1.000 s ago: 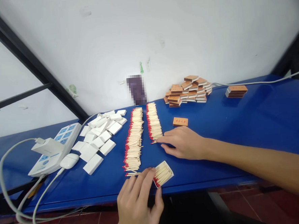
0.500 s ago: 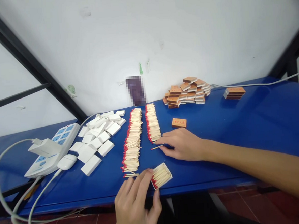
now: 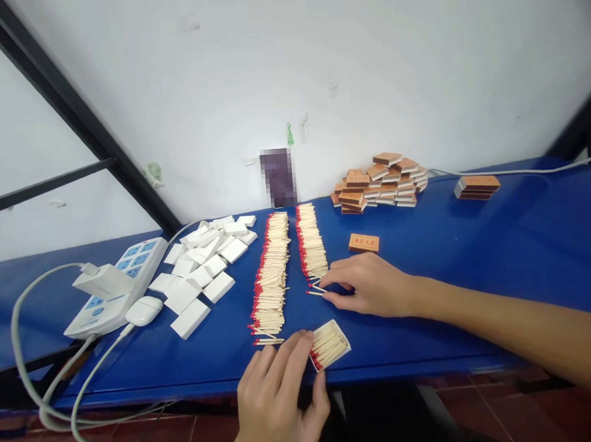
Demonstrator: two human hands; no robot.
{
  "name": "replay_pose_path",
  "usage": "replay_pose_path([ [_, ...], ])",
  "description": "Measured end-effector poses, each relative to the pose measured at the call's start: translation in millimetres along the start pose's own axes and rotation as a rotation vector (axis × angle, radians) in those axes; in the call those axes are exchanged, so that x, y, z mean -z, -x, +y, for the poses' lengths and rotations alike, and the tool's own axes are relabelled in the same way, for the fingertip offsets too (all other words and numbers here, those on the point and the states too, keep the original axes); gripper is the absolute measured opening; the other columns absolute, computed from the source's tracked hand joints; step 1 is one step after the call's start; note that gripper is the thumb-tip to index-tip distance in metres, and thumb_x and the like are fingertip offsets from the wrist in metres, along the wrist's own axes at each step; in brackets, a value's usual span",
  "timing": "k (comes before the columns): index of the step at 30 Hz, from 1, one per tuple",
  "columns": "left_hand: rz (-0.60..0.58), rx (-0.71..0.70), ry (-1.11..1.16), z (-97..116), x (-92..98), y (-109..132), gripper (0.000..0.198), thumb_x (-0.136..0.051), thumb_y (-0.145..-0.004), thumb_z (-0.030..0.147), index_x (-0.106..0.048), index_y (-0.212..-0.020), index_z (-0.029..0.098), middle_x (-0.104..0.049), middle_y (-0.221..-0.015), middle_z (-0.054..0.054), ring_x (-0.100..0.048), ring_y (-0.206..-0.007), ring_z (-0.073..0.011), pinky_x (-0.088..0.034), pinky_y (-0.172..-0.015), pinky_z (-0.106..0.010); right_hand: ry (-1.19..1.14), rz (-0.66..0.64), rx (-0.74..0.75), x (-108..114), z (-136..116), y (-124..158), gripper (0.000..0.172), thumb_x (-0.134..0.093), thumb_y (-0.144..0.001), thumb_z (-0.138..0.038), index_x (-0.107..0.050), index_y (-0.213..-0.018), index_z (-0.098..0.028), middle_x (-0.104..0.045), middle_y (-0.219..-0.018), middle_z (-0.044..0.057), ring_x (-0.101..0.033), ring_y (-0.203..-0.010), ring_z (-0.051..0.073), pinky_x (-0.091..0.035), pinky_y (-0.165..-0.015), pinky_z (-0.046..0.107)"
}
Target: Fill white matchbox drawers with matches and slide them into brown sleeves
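Observation:
My left hand (image 3: 281, 398) grips the left end of a small white matchbox tray (image 3: 344, 335) between thumb and fingers at the table's front edge. Inside the tray lie several matches, red heads toward me. My right hand (image 3: 372, 286) is pinched at the near end of the right row of matches (image 3: 313, 243), its fingertips on the tail ends of a few loose matches (image 3: 314, 292). The exact number between the fingers is unclear. Left of that runs a longer row of matches (image 3: 270, 276), heads pointing left. One orange matchbox sleeve (image 3: 363, 243) lies just beyond my right hand.
White trays (image 3: 218, 287) are heaped on the left of the blue table (image 3: 427, 239), beside a power strip (image 3: 147, 250) with a charger (image 3: 103, 281) and cables. Filled-looking matchboxes (image 3: 388, 182) are piled at the back right. A short stack of matchboxes (image 3: 477, 186) stands farther right.
The view has turned slightly left, so everything sits farther right. My right fingers have closed in at the row's end, where more loose matches now show at the fingertips. My left hand keeps the tray.

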State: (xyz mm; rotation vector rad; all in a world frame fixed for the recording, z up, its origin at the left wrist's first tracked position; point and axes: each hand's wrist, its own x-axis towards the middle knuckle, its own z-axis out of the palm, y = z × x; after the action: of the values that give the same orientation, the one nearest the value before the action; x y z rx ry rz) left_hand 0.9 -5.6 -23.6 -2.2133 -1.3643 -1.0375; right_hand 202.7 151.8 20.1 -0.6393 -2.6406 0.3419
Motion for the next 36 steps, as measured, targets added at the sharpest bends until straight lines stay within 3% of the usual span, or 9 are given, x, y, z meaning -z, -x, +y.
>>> replay_pose_path([
  [8,-0.004,-0.005,-0.017,2,0.2,-2,0.031,-0.058,-0.090,0.015,-0.061,-0.121,0.013,-0.076,-0.105,-0.013,-0.069,-0.084,-0.0235,-0.053,-0.071,-0.034,0.017,0.004,-0.048,-6,-1,-5,0.026,-0.065,-0.094,-0.042,-0.072,-0.092,-0.018,-0.071,-0.080,0.002,-0.062,-0.073,0.015,-0.032,-0.062,0.027],
  [12,-0.004,0.000,-0.024,3,-1.1,-1,0.032,-0.059,-0.090,0.015,-0.061,-0.121,0.013,-0.076,-0.107,-0.012,-0.069,-0.085,-0.0233,-0.053,-0.073,-0.034,0.017,0.005,-0.043,-8,-1,-6,0.020,-0.065,-0.094,-0.038,-0.072,-0.098,-0.020,-0.075,-0.091,0.003,-0.066,-0.080,0.017,-0.034,-0.065,0.027],
  [20,-0.004,-0.022,-0.030,2,-2.0,-3,0.031,-0.059,-0.091,0.014,-0.061,-0.122,0.012,-0.075,-0.109,-0.013,-0.068,-0.085,-0.0231,-0.052,-0.073,-0.034,-0.041,-0.043,-0.019,-3,-1,-7,0.018,-0.057,-0.096,-0.023,-0.074,-0.101,-0.019,-0.075,-0.092,0.002,-0.064,-0.077,0.015,-0.037,-0.068,0.026],
  [27,-0.004,-0.026,-0.036,2,-0.7,-3,0.030,-0.058,-0.090,0.015,-0.061,-0.121,0.012,-0.076,-0.105,-0.013,-0.069,-0.084,-0.0234,-0.053,-0.072,-0.034,-0.091,-0.041,0.006,2,1,-4,0.017,-0.060,-0.088,-0.015,-0.075,-0.093,-0.018,-0.068,-0.076,0.000,-0.057,-0.065,0.012,-0.035,-0.063,0.025],
  [32,-0.009,-0.020,-0.031,1,-1.7,-3,0.030,-0.058,-0.090,0.014,-0.062,-0.120,0.011,-0.076,-0.104,-0.014,-0.069,-0.083,-0.0236,-0.053,-0.071,-0.034,-0.103,0.043,-0.011,-1,1,-3,0.015,-0.061,-0.088,-0.019,-0.075,-0.091,-0.018,-0.065,-0.072,0.000,-0.054,-0.063,0.012,-0.034,-0.062,0.025],
  [36,-0.006,-0.010,-0.026,1,-1.6,-3,0.030,-0.058,-0.091,0.015,-0.061,-0.120,0.012,-0.076,-0.105,-0.013,-0.069,-0.083,-0.0232,-0.052,-0.070,-0.034,-0.044,0.138,-0.114,-5,4,-5,0.015,-0.059,-0.090,-0.020,-0.074,-0.089,-0.017,-0.060,-0.067,-0.001,-0.050,-0.060,0.011,-0.032,-0.062,0.024],
])
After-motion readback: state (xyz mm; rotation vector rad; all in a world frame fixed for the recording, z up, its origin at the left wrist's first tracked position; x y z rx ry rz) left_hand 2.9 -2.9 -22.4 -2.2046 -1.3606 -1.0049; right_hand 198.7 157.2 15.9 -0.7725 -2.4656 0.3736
